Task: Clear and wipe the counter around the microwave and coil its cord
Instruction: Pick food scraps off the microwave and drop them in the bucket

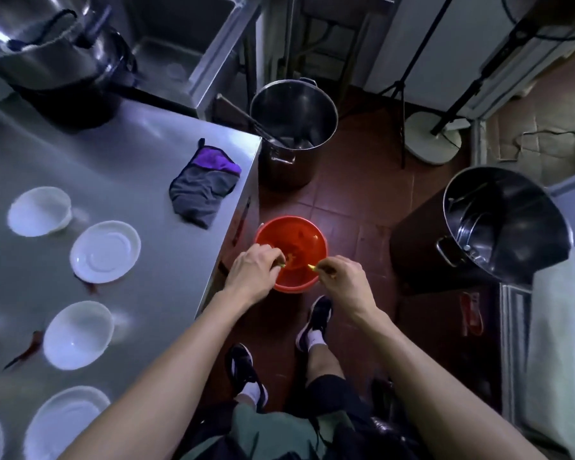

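Both hands (253, 265) (341, 277) pinching small scraps, grips over red bucket (309, 277)

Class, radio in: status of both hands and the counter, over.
Left hand and right hand each pinch a small yellow-green scrap over the red bucket. Counter still holds bowls, saucer, oven mitt.

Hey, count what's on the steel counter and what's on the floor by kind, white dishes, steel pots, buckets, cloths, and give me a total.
White dishes on the counter: 6, one mid-row
Steel pots: 3, one by the counter's corner
Red bucket: 1
Grey and purple cloth: 1
Total: 11
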The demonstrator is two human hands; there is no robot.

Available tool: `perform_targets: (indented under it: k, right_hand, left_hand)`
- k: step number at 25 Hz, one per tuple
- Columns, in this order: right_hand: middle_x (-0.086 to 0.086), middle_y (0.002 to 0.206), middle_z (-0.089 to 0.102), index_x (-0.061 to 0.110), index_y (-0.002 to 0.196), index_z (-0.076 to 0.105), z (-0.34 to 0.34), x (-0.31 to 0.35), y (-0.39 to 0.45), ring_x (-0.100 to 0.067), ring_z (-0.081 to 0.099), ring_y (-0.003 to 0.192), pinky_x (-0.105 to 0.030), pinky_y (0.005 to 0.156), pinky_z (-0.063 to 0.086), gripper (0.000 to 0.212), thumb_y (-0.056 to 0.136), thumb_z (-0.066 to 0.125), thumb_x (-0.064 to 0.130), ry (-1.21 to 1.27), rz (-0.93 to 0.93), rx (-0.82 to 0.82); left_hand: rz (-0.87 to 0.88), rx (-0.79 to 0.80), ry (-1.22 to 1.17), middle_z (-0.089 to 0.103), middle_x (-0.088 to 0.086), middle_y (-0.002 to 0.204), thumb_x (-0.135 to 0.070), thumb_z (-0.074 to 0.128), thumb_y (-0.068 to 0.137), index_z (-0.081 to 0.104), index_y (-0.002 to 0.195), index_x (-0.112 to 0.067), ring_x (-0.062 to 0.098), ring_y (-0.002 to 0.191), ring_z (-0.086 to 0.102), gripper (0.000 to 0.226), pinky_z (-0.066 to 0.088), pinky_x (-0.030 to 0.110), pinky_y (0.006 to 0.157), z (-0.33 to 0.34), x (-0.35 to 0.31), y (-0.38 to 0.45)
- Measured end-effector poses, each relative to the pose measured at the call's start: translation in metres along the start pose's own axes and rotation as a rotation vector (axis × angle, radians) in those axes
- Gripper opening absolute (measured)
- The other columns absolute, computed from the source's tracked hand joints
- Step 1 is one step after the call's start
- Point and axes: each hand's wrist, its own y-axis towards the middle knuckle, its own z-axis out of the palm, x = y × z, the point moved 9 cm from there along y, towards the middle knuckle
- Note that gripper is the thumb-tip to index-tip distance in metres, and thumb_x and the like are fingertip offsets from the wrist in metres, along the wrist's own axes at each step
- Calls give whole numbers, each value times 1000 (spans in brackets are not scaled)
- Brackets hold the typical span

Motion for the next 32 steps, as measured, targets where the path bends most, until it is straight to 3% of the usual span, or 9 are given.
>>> perform_targets:
  k: [11,18,26,32]
  right_hand:
    - [-1,95,70,17,99,75,19,-119,123,-24,65,89,-42,80,53,14,91,65,22,36,71,256]
    - [-1,94,67,17,97,72,114,-179,173,-25,63,90,-41,75,52,13,93,62,23,-2,103,413]
    - [4,95,66,25,98,70,243,-262,223,-23,64,89,-39,75,53,13,91,60,22,-10,259,371]
    - [3,97,66,26,100,69,321,-301,248,-23,63,90,-39,75,53,14,92,59,22,-18,266,380]
  left_hand:
    - [-351,136,-69,66,-8,111,-30,63,89,62,96,-32,18,107,58,7,48,34,86,90,7,122]
    - [-437,197,-139,66,-12,97,-31,65,89,63,95,-33,17,94,61,7,52,38,81,179,78,173]
    - [-333,241,-54,62,-15,95,-28,60,92,63,98,-32,11,101,53,8,35,34,87,301,166,226]
    - [-225,285,34,60,-14,98,-26,59,92,62,101,-32,12,109,47,11,31,35,92,365,200,258]
